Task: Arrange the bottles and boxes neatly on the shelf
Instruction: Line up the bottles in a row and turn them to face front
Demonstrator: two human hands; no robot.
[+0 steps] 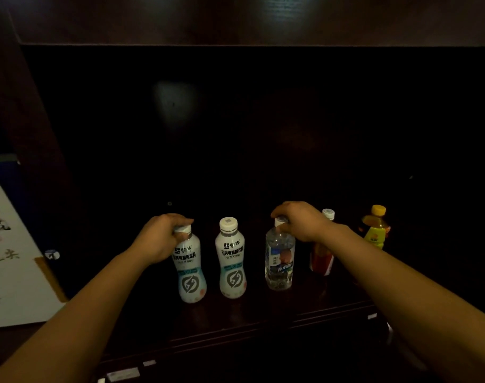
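Near front of dark wooden shelf point(235, 322): left grip point(164, 236) clasping cap of white waisted plastic bottle point(190, 272), right grip point(299, 219) clasping cap of clear plastic water bottle point(280, 261). Keep both upright, slide level with matching white bottle point(231, 261) between; beyond, red-labelled bottle point(321, 258) and yellow-capped bottle point(375, 228) standing.

1. Left forearm point(78, 313): bare along all of its visible length, from the lower edge of the view up to the wrist.
2. Right forearm point(401, 275): likewise bare from the edge of the view to the wrist.
3. Left grip point(164, 239): a bare hand, its back and knuckles showing.
4. Right grip point(300, 221): a bare hand; in the dim light, nails and finer marks are too dark to tell.
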